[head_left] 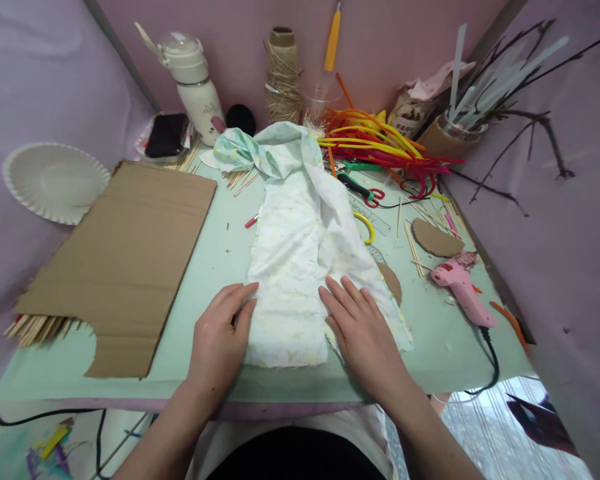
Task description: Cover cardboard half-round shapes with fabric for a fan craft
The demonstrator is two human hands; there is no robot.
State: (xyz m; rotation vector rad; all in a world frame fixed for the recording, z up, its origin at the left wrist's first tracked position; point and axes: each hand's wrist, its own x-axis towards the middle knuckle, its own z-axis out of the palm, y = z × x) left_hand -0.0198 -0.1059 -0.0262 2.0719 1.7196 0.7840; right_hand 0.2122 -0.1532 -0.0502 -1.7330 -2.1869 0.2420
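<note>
- Hands: the left hand [221, 327] stands at the left edge of the cloth [287, 267], fingers together and thumb parted from the forefinger by a narrow gap, the tips touching the fabric's margin.
- The right hand [361, 327] lies palm down on the cloth, right of centre, with its fingers slightly spread.
- Cloth: pale, faintly printed and wrinkled, it extends along the middle of the surface [220, 273]; a straight-sided panel lies between the hands, and a looser fold slants away beneath the right hand. The far end is gathered, with a bunched green-and-yellow portion [233, 150] at its left.
- Left of the cloth: a brown cardboard sheet [140, 240] with a curved notch at its near side; thin sticks [43, 330] show under its left corner, and a white paper plate [55, 183] is near its far end.
- Far side: a white bottle [200, 103] and a cone of twine [283, 83] stand upright, with red, orange and yellow strands [380, 143] heaped to their right.
- Right of the cloth: red-handled scissors [375, 197], a clear ruler [373, 215] and a yellow ring [369, 228] lie close by; farther right, a pink glue gun [463, 290] rests near a rounded cardboard piece [437, 239].
</note>
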